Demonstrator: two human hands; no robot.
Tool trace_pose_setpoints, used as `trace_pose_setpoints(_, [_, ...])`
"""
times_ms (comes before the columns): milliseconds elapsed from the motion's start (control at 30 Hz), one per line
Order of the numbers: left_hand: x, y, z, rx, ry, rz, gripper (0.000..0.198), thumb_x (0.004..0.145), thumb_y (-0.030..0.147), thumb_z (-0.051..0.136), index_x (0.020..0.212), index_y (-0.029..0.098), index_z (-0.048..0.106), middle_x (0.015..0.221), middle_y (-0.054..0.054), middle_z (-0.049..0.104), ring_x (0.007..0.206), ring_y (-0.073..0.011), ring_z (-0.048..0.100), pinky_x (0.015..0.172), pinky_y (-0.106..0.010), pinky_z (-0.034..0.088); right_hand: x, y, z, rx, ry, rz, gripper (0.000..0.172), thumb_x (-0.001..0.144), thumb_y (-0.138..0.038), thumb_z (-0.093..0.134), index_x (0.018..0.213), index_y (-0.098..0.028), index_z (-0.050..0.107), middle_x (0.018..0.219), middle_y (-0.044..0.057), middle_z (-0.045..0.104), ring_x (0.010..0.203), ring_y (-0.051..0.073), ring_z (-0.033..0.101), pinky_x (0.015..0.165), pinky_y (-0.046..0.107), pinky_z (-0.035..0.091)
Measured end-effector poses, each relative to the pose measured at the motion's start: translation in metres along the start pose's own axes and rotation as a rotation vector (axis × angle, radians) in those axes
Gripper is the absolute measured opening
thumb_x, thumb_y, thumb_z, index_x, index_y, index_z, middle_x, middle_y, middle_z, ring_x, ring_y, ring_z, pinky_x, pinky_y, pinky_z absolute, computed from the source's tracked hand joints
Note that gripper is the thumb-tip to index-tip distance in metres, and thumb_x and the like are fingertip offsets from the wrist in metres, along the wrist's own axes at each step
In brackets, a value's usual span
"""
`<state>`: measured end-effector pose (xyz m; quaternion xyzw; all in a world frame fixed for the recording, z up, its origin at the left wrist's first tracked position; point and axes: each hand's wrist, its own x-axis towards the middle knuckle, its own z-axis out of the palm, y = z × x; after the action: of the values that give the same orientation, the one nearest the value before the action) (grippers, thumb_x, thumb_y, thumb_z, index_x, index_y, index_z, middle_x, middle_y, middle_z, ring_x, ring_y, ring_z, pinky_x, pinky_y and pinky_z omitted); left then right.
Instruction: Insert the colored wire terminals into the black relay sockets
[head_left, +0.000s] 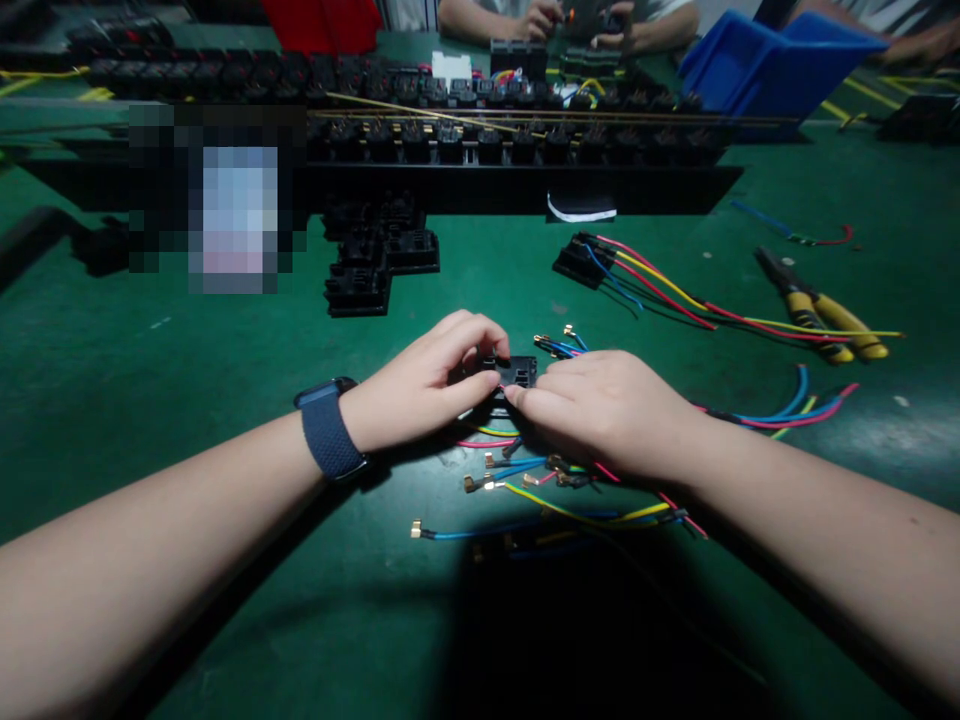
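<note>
Head cam: both hands meet mid-table on a small black connector block. The left hand, smartwatch on its wrist, pinches the block's left side; the right hand pinches the right with curled fingers. Loose coloured wires lie just near of them. Yellow-handled pliers sit far right on the green mat.

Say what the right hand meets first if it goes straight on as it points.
Probably the small black connector, which the right hand seems to touch; the left hand lies just beyond.
</note>
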<state>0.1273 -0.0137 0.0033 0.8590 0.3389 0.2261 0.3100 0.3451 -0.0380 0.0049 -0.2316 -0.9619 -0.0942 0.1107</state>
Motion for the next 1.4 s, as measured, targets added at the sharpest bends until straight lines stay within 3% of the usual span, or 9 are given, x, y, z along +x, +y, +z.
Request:
trace_pose_setpoints(67, [-0.0009,-0.0009,0.0008,-0.008,0.024,-0.027,0.016,0.087,0.020,0.050,0.101,0.015,0.052,0.095,-0.002,0.049,0.081,-0.0132,0.047,0.074,-0.025,0.041,-0.0001,0.0014,0.0004,0.132,0.012,0.057,0.018,0.092,-0.019,0.044,0.101,-0.017,0.059,0.074,0.002,0.065,0.065,0.017,0.059,0.055,0.028,0.036])
trace_pose_setpoints(167, [-0.0021,-0.0022,0.0020,-0.010,0.052,-0.055,0.017,0.087,0.022,0.051,0.102,0.015,0.051,0.093,-0.002,0.049,0.077,-0.0125,0.047,0.070,-0.025,0.042,-0.0005,0.0026,-0.0006,0.333,0.183,0.243,0.022,0.091,-0.018,0.043,0.110,-0.019,0.053,0.090,0.005,0.067,0.076,0.015,0.061,0.063,0.025,0.042])
trace_pose_setpoints(267, [-0.0023,-0.0024,0.0024,0.018,0.062,-0.055,0.017,0.086,0.022,0.051,0.101,0.015,0.052,0.093,-0.001,0.050,0.077,-0.0126,0.047,0.070,-0.025,0.042,-0.0007,0.0021,-0.0026,0.423,0.314,0.387,0.017,0.092,-0.018,0.041,0.105,-0.020,0.052,0.092,0.005,0.065,0.079,0.014,0.060,0.070,0.025,0.044])
trace_pose_setpoints(367, [-0.0017,-0.0016,0.0017,0.036,0.062,-0.051,0.016,0.086,0.022,0.051,0.101,0.014,0.053,0.092,-0.002,0.050,0.078,-0.0130,0.047,0.071,-0.025,0.042,0.0001,0.0006,-0.0028,0.454,0.266,0.370,0.008,0.090,-0.025,0.048,0.091,-0.019,0.053,0.075,0.002,0.061,0.065,0.012,0.055,0.061,0.023,0.042])
trace_pose_setpoints(467, [-0.0012,-0.0009,0.0011,0.042,0.059,-0.046,0.016,0.086,0.021,0.050,0.100,0.014,0.053,0.092,-0.002,0.050,0.080,-0.0134,0.047,0.072,-0.026,0.042,0.0013,-0.0005,-0.0005,0.444,0.193,0.314,0.013,0.084,-0.028,0.055,0.075,-0.019,0.052,0.061,-0.002,0.052,0.053,0.010,0.046,0.053,0.023,0.034])
trace_pose_setpoints(733, [-0.0005,-0.0023,0.0022,0.043,0.036,-0.049,0.016,0.087,0.022,0.049,0.101,0.015,0.053,0.093,-0.002,0.050,0.082,-0.0140,0.048,0.074,-0.026,0.042,0.0022,0.0004,0.0030,0.433,0.093,0.279,0.017,0.082,-0.023,0.054,0.066,-0.018,0.053,0.058,-0.003,0.051,0.054,0.009,0.044,0.054,0.022,0.032])
trace_pose_setpoints(967, [-0.0008,-0.0013,-0.0002,0.014,0.017,-0.028,0.016,0.089,0.023,0.047,0.102,0.015,0.052,0.096,-0.003,0.050,0.085,-0.0140,0.048,0.076,-0.026,0.042,0.0028,0.0002,0.0046,0.422,0.136,0.365,0.010,0.083,-0.025,0.055,0.084,-0.016,0.059,0.069,-0.001,0.058,0.058,0.009,0.048,0.055,0.021,0.034])
trace_pose_setpoints(1133, [-0.0001,-0.0024,0.0003,0.030,0.003,-0.029,0.017,0.090,0.025,0.046,0.103,0.016,0.052,0.097,-0.003,0.050,0.088,-0.0156,0.049,0.078,-0.028,0.043,0.0032,-0.0016,0.0028,0.468,0.080,0.451,0.037,0.082,-0.027,0.056,0.118,-0.017,0.056,0.075,-0.001,0.063,0.057,0.010,0.050,0.054,0.021,0.036])
trace_pose_setpoints(1400, [-0.0005,-0.0023,0.0009,0.064,0.000,-0.046,0.018,0.089,0.027,0.046,0.103,0.017,0.052,0.098,-0.004,0.052,0.091,-0.0176,0.050,0.081,-0.031,0.043,0.0049,-0.0021,0.0007,0.463,0.045,0.471,0.038,0.084,-0.031,0.054,0.119,-0.017,0.059,0.073,0.001,0.065,0.055,0.011,0.052,0.055,0.023,0.037])
